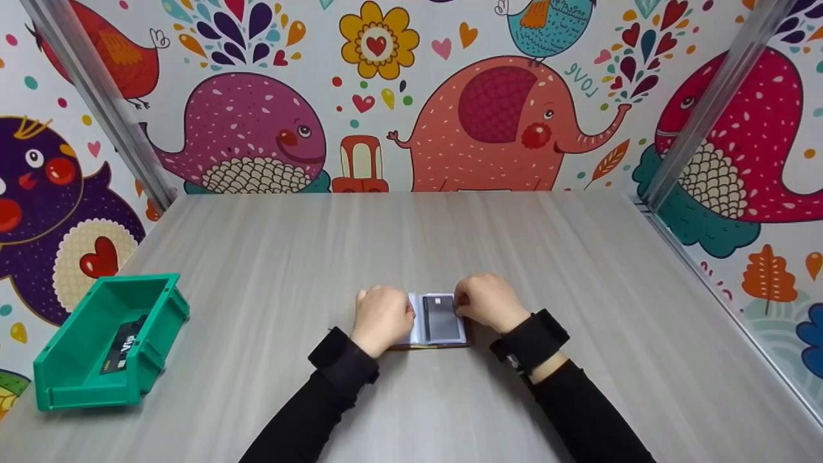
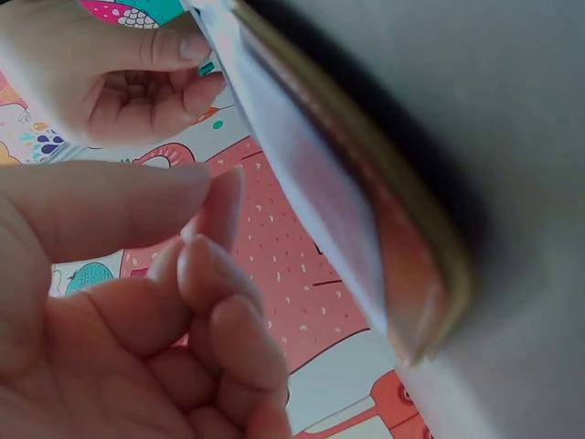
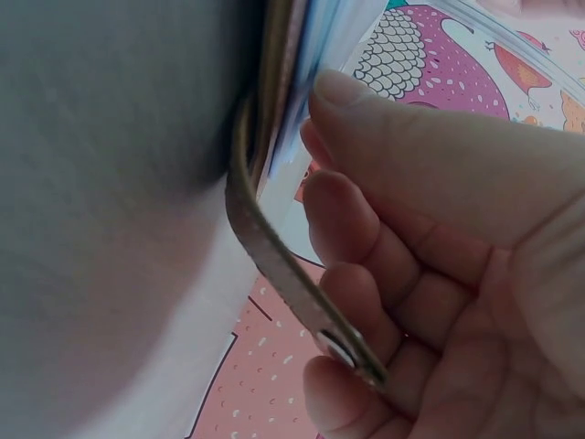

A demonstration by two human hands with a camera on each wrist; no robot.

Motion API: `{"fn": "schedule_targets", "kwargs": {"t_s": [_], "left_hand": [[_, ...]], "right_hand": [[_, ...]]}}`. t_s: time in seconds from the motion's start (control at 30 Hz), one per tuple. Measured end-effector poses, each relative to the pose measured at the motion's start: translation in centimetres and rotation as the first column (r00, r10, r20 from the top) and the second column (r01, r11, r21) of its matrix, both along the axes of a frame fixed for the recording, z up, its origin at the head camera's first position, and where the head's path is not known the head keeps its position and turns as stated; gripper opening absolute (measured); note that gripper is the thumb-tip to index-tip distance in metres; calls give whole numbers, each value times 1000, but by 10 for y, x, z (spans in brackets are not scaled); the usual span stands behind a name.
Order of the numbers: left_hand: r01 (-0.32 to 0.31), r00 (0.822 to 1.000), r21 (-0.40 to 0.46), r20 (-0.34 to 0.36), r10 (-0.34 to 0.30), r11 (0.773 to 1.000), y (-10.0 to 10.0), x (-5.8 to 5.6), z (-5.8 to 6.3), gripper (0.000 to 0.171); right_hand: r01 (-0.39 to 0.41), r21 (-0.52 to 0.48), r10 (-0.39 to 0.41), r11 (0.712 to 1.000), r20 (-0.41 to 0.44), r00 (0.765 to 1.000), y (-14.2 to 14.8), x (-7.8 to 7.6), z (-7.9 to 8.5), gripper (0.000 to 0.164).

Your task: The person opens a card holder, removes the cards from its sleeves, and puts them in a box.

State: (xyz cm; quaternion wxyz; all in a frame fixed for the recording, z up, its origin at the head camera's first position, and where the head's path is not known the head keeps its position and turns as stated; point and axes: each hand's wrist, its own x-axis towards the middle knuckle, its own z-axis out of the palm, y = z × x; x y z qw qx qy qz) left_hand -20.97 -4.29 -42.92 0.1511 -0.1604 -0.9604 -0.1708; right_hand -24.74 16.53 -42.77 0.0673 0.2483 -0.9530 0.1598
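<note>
- as far as shows, the card holder (image 1: 418,331) is open on the table (image 1: 257,257) between the hands, and a dark card (image 1: 443,320) lies on its right half — tucked in, it seems.
- left over, i judge: the holder is unclosed, its strap (image 3: 283,270) (clear only from the right wrist) sticks out unfastened, and a black "vip" card (image 1: 122,347) lies in the green bin (image 1: 87,395).
- the left hand (image 1: 384,316) is curled over the holder's left half, thumb meeting index finger, nothing visible in its grasp.
- the right hand (image 1: 490,302) bends its fingers at the right edge; whether it pinches anything i cannot tell.
- hidden: much of the left half, under the left hand. both wrist views catch the holder edge-on — whether the dark card is fully in is unclear.
</note>
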Motion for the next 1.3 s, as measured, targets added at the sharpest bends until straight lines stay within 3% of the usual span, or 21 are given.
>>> {"fn": "schedule_targets", "kwargs": {"t_s": [0.17,0.4,0.93,1.3], "left_hand": [[19,999,22,40,-19,1000,4,-1,-1,29],[25,999,-12,44,-24,1000,10,-3,-3,31],[21,987,-19,162,-18,1000,15,-5,0,30],[-7,957,-35,291,17,999,18,-11,1,24]], "right_hand": [[4,5,-4,1000,-2,1000,0,-1,-1,16],[-4,0,4,1000,-26,1000,1,-1,-1,16],[-38,13,39,999,-60,997,2,0,-2,19],[-42,16,43,999,-83,996,2,0,-2,18]]}}
